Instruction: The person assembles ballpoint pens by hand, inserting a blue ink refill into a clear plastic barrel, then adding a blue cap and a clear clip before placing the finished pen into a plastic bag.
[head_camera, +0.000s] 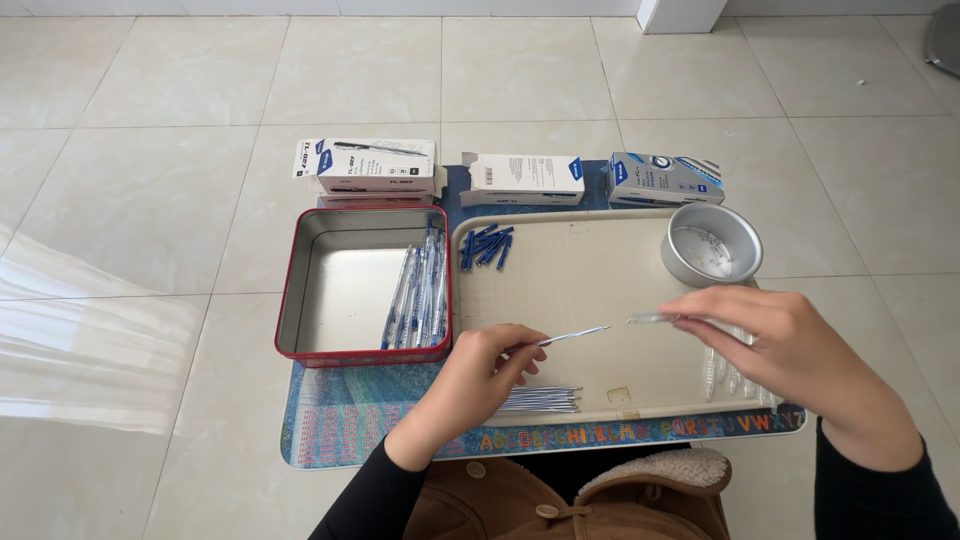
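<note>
Left hand (480, 365) pinches a thin, light, stiff silver-tipped pen refill (572, 336) at its rear; right hand (770, 335) pinches a clear, slippery plastic pen barrel (652, 319) opposite.

Small table (360, 430), blue patterned top, alphabet strip along near edge, on pale tiled floor (140, 200). Directly on it: red-rimmed metal tin (330, 290) at left, cream tray (580, 290) centre-right touching tin. Three pen boxes in row at far edge: left box (365, 165), middle box (522, 180), right box (662, 180).
</note>
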